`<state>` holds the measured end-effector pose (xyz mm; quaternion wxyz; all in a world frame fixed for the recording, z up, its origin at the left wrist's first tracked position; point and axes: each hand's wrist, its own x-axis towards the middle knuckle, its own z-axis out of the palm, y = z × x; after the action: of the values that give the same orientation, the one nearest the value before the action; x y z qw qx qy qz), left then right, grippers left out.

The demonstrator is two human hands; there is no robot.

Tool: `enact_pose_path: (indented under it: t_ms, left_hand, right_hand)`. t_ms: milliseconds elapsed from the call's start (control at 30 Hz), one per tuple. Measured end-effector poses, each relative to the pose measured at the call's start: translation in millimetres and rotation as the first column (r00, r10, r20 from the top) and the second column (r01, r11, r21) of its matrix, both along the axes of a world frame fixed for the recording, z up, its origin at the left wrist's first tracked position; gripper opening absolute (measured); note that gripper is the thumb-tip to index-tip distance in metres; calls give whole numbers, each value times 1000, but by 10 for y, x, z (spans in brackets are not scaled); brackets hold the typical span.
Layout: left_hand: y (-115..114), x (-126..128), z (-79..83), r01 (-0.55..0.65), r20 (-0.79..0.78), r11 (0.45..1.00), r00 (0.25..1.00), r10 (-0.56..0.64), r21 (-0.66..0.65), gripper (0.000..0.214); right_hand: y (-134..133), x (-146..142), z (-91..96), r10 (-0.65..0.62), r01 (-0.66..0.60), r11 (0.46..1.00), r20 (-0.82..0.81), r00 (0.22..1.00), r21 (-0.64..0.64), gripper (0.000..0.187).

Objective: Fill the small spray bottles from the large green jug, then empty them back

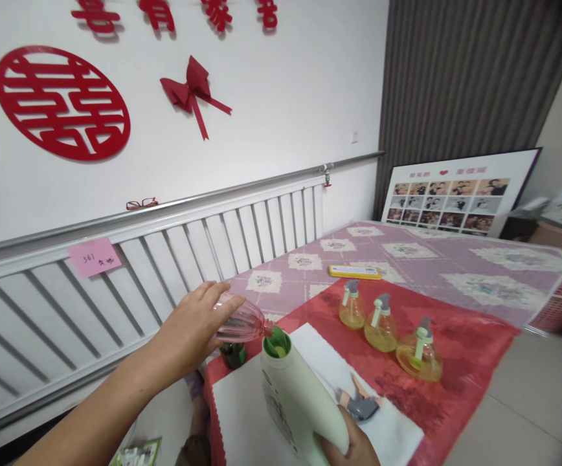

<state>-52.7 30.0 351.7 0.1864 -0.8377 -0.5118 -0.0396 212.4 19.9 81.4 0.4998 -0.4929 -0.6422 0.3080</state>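
Observation:
My left hand (pixel 191 330) is wrapped round a small clear pink bottle (pixel 243 320), tipped on its side with its neck against the green mouth of a tall cream bottle (pixel 296 400). My right hand (pixel 353 446), low in the frame, grips the base of that cream bottle and holds it tilted towards the pink one. A grey spray pump head (pixel 359 402) lies loose on the white paper sheet (pixel 397 433) just right of the cream bottle. A dark green cap or small jar (pixel 233 354) sits under the pink bottle.
A red cloth (pixel 460 362) covers the low table and carries three small yellow spray bottles (pixel 381 323). Behind it lies a bed with a purple patterned sheet (pixel 456 259) and a flat yellow box (pixel 355 272). A white slatted headboard (pixel 116 285) runs along the left; a photo board (pixel 456 194) leans at the back.

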Motion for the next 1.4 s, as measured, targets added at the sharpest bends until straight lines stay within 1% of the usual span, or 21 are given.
enact_pose_path:
  t_ms: [100,267,400,533,733,900,1200,1300,1400]
  left_hand:
    - [-9,9,9,2,4,1000,1000,-2,-3,74]
    - [-5,16,14,-12,-3,1000,1000,12,-7,75]
    - [-9,21,17,-21,-19,1000,1000,21,-8,76]
    - [-22,30,29,-40,-43,999,998,39,-16,76]
    - [-26,45,44,-38,-50,999,998,37,-19,76]
    - [-26,61,57,-41,-67,999,997,40,-14,77]
    - [-47,86,96,-30,-86,1000,996,30,1,77]
    - [-54,93,110,-28,-82,1000,996,28,-6,77]
    - [-51,91,113,-29,-78,1000,997,29,-11,76]
  right_hand:
    - [-3,-9,17,-32,32,999,-27,999,2,23]
    - [9,12,25,13,-13,1000,14,1000,2,22]
    - [8,19,7,-20,20,1000,-3,1000,10,25]
    - [-1,-1,14,-16,16,1000,-20,1000,0,24]
    - [-46,-109,59,-119,117,993,-161,980,-21,19]
    - [-67,-139,86,-111,104,994,-198,974,-43,19]
    - [-75,-132,133,-114,110,993,-201,973,-33,18]
    - [-71,-126,121,-114,107,993,-189,975,-45,16]
    - [-66,-123,90,-117,111,993,-186,976,-41,21]
